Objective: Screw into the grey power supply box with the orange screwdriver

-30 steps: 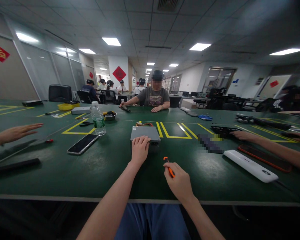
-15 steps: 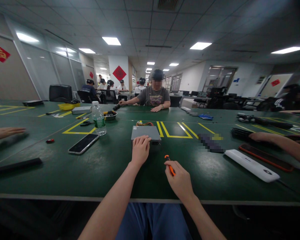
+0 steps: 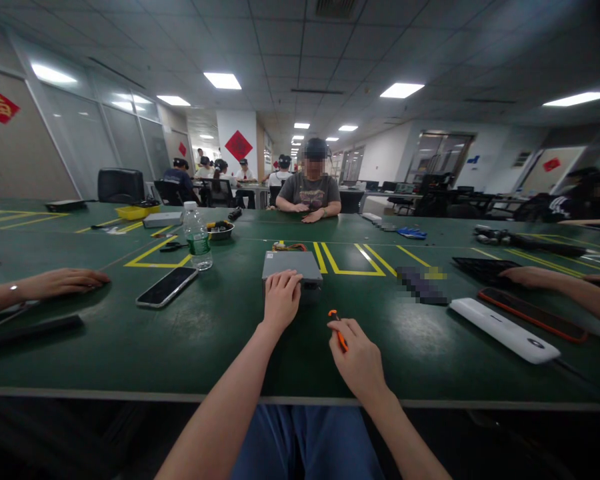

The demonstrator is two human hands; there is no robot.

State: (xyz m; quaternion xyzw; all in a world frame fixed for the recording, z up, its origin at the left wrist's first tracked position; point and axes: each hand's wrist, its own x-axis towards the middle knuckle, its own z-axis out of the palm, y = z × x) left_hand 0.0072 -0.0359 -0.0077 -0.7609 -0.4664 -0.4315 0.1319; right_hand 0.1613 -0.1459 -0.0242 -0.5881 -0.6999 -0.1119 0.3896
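Observation:
A grey metal box (image 3: 291,265) with coloured wires at its back lies on the green table (image 3: 130,347) in front of me. My left hand (image 3: 281,300) rests on the box's near edge, fingers curled over its top. To the right and nearer me, my right hand (image 3: 359,357) is closed round an orange-handled screwdriver (image 3: 338,332), whose handle end sticks up out of the fist; the tip is hidden.
A phone (image 3: 166,286) and a water bottle (image 3: 197,238) lie to the left. At the right sit a white power bank (image 3: 504,330) and a red-cased phone (image 3: 532,314). Co-workers' hands rest at the left (image 3: 63,283) and right (image 3: 525,276). A person (image 3: 310,190) sits opposite.
My hands have hardly moved. The co-worker's hand at the left has come back onto the table, covering the small red item. The person opposite has drawn their arm in.

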